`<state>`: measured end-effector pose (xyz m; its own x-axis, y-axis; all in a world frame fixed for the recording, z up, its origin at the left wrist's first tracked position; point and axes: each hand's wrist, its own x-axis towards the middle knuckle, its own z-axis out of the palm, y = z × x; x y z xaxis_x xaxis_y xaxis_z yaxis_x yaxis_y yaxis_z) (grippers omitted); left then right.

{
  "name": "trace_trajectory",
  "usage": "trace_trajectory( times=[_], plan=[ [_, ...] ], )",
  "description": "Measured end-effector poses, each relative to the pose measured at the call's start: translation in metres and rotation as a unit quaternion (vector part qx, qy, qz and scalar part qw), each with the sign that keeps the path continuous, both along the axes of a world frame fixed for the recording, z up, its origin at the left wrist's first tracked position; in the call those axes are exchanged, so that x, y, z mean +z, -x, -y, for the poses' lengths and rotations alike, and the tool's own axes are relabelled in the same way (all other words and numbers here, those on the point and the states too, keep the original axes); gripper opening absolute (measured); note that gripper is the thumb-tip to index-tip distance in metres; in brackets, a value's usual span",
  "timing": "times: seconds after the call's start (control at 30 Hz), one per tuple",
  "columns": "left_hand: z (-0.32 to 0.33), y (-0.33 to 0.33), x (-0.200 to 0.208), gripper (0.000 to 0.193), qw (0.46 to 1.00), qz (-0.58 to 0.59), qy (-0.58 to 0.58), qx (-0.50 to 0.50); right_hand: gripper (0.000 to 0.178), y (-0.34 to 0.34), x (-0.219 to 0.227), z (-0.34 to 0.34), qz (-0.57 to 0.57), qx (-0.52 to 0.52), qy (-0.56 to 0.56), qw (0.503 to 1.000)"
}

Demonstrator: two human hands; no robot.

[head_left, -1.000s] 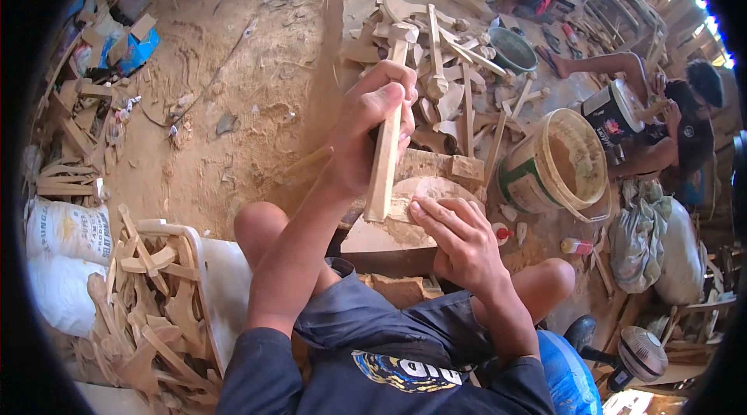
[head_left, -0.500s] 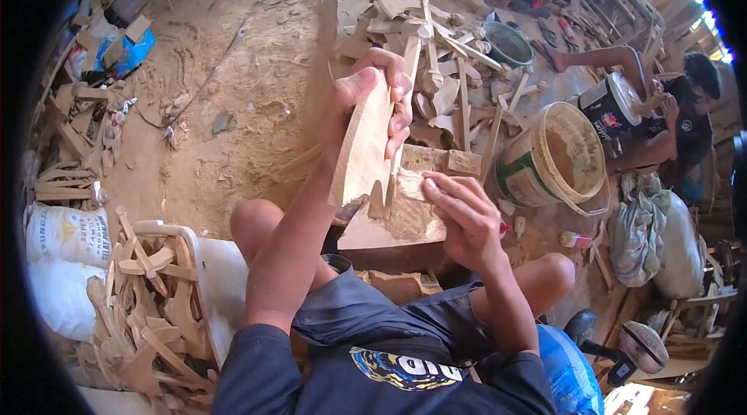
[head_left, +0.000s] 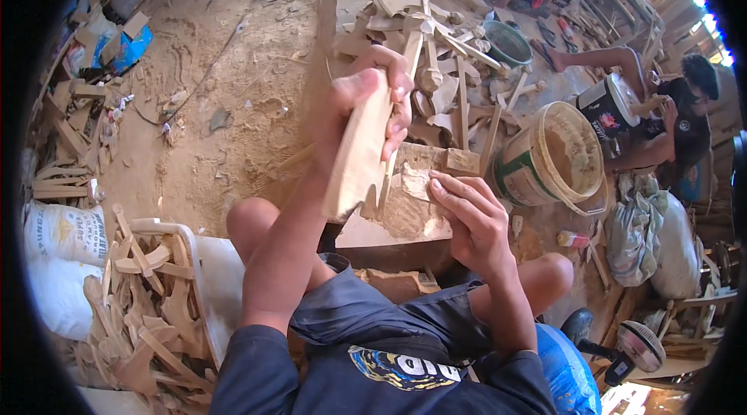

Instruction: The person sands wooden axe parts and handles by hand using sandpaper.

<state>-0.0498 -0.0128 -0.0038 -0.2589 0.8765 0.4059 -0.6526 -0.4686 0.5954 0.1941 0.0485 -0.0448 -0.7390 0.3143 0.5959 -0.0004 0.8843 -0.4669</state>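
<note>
My left hand (head_left: 380, 92) is wrapped round the upper part of a pale carved wooden piece (head_left: 354, 158), curved along one side and notched at its lower end. It is tilted up over a low wooden block (head_left: 412, 217) between my knees. In my right hand (head_left: 475, 213), a small flat pale piece (head_left: 416, 182) with a ragged, smeared edge is pinched between thumb and fingers. Whether it is a scraper or folded sandpaper I cannot tell. That flat piece is a little right of the wood's notched end, apart from it.
A dusty bucket (head_left: 548, 154) stands to the right, near a seated co-worker (head_left: 681, 119). Cut wooden parts (head_left: 440, 65) are heaped ahead. More carved pieces (head_left: 148, 314) lie at my left beside white sacks (head_left: 62, 267). A small fan (head_left: 638, 345) is at lower right.
My right hand has drawn slightly right and down, taking the flat piece away from the wood. The wooden piece has turned a little in my left hand, its lower end shifting left.
</note>
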Motion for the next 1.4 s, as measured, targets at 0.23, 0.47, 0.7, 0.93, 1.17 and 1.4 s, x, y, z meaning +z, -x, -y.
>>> trace_trajectory(
  times=[0.23,0.47,0.7,0.93,1.17,1.4],
  plan=[
    [-0.002,-0.001,-0.004,0.041,0.994,-0.085,-0.052,-0.042,0.068,0.000,-0.002,0.014,0.082,-0.021,-0.110,0.990],
    [0.003,-0.008,0.003,0.031,0.999,-0.036,0.014,0.013,0.055,-0.007,-0.001,0.003,0.060,0.091,0.021,0.994],
    [-0.001,-0.012,0.000,0.034,1.000,-0.006,0.007,-0.016,0.026,-0.004,-0.005,0.014,0.102,0.002,0.395,0.913],
    [0.000,-0.014,0.002,0.033,1.000,-0.002,-0.007,-0.014,0.039,-0.001,-0.010,0.026,0.059,-0.046,0.027,0.997],
    [0.002,-0.009,-0.005,0.030,0.999,-0.043,0.027,0.014,0.066,-0.009,0.005,0.034,0.121,-0.032,-0.182,0.975],
    [0.004,-0.008,-0.005,0.033,1.000,0.007,0.010,-0.012,0.067,-0.015,0.003,0.013,0.088,0.004,-0.142,0.986]
  ],
)
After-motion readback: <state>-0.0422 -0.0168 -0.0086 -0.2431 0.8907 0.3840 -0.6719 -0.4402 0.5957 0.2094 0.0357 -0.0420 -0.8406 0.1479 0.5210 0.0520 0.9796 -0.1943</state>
